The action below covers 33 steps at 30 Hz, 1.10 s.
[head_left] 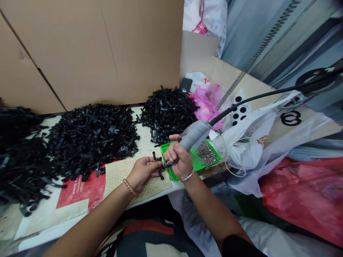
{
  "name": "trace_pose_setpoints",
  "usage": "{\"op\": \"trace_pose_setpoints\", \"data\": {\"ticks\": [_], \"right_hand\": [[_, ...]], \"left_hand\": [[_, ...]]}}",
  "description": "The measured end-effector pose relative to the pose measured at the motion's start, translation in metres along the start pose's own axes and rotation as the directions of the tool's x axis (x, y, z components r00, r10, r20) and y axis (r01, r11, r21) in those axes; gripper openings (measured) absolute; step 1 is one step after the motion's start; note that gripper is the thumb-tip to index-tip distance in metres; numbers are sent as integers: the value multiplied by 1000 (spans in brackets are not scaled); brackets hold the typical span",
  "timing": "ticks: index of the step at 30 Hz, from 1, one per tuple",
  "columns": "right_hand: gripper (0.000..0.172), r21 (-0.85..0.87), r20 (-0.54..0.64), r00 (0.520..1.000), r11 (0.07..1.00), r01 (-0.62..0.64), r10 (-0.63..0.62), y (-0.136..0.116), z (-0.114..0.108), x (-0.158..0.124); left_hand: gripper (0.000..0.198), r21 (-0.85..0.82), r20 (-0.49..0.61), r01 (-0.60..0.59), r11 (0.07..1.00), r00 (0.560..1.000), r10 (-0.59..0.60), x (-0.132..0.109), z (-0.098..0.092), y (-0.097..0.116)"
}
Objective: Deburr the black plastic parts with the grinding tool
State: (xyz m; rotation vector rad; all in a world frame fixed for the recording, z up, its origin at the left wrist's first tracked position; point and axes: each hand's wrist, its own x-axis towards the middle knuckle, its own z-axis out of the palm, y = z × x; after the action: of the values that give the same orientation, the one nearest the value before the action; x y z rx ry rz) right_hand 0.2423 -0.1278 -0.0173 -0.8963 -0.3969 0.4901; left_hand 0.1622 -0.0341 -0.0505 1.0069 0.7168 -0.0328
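My right hand (180, 159) is wrapped round a grey electric screwdriver (196, 134), which hangs tilted from a coiled spring and a black cable. Its tip points down-left at a small black plastic part (160, 173) with thin arms. My left hand (143, 173) pinches that part over a cream textured mat (125, 169). Whether the tip sits in a screw is too small to tell. Just behind and right of my right hand, a green plastic basket (197, 166) holds many small silvery screws (205, 152).
Large heaps of black plastic parts (93, 135) lie to the left, with another pile (168, 110) farther back. Cardboard (91, 50) walls the rear. A pink plastic bag (207, 100) and clear bags (246, 142) crowd the right; a red bag (305, 192) bulges at lower right.
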Motion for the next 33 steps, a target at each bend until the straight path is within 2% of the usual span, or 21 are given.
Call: {"op": "trace_pose_setpoints", "data": {"ticks": [10,33], "right_hand": [[26,31,6,1000,999,13,-14,4,-2,1],[30,22,19,1000,1000,-14,14,2,1,1]], "left_hand": [[13,29,1,12,1000,1000,-12,0,0,2],[10,37,-9,31,999,999,-30,-1,1,3]]}}
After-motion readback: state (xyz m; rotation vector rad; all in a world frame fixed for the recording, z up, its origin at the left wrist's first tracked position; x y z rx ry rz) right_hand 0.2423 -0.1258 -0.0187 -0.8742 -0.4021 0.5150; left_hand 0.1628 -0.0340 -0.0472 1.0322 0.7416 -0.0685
